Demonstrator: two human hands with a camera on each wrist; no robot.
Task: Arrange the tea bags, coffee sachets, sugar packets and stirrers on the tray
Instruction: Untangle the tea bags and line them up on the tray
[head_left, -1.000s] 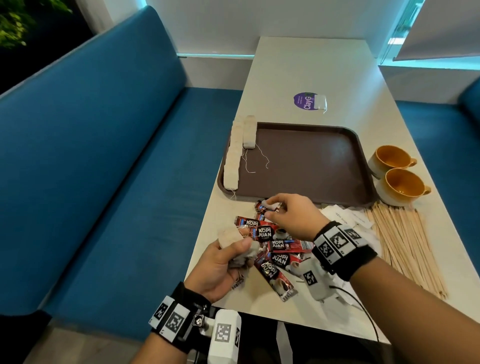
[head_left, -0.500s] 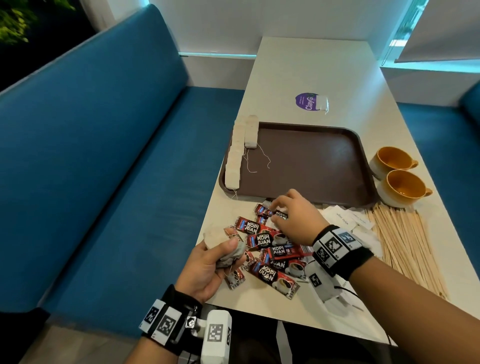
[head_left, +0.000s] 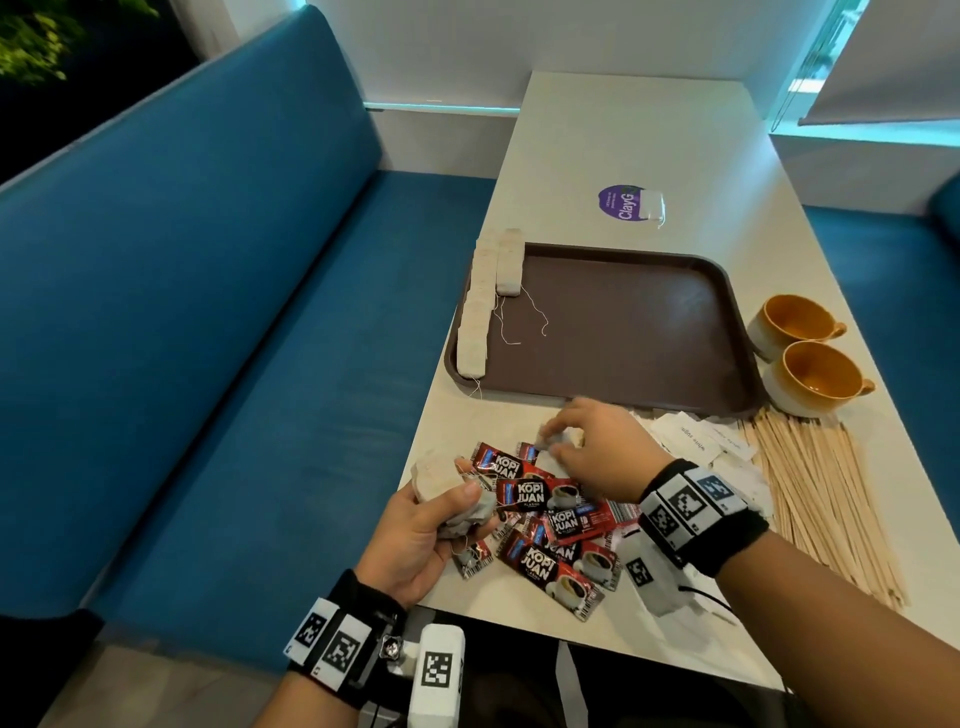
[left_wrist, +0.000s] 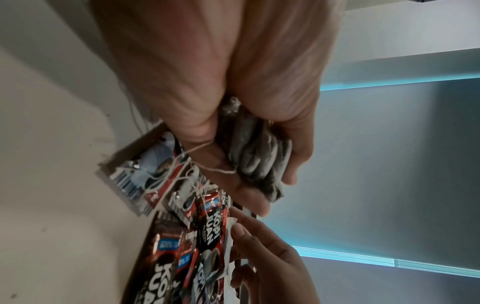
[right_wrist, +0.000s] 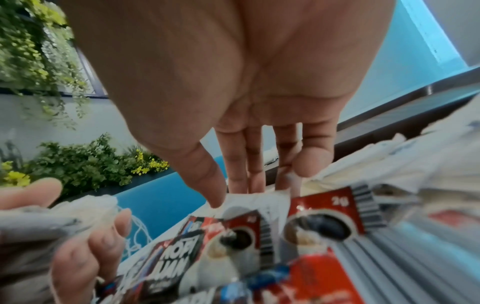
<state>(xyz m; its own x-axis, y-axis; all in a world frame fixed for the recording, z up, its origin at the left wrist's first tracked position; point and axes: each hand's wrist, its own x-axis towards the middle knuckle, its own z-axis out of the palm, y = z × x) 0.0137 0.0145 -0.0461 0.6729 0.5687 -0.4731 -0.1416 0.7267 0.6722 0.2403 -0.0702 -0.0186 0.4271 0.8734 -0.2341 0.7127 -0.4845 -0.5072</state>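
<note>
My left hand (head_left: 457, 501) grips a crumpled bunch of tea bags (left_wrist: 257, 156) at the near left table edge, strings dangling. My right hand (head_left: 558, 441) reaches over the pile of red coffee sachets (head_left: 535, 493) and pinches a white tea bag (right_wrist: 254, 199) between thumb and fingertips. The brown tray (head_left: 623, 322) lies beyond, with two rows of tea bags (head_left: 480, 306) along its left rim. White sugar packets (head_left: 691, 436) lie under and right of my right wrist. Wooden stirrers (head_left: 826, 493) are spread at the right.
Two orange cups (head_left: 815, 374) stand right of the tray. A purple sticker (head_left: 618, 202) with one tea bag (head_left: 652, 203) on it sits beyond the tray. A blue bench (head_left: 208, 312) runs along the table's left side.
My right hand stays at the far end of the sachet pile, its fingers working at a tea bag there. My left hand keeps its bunch of tea bags.
</note>
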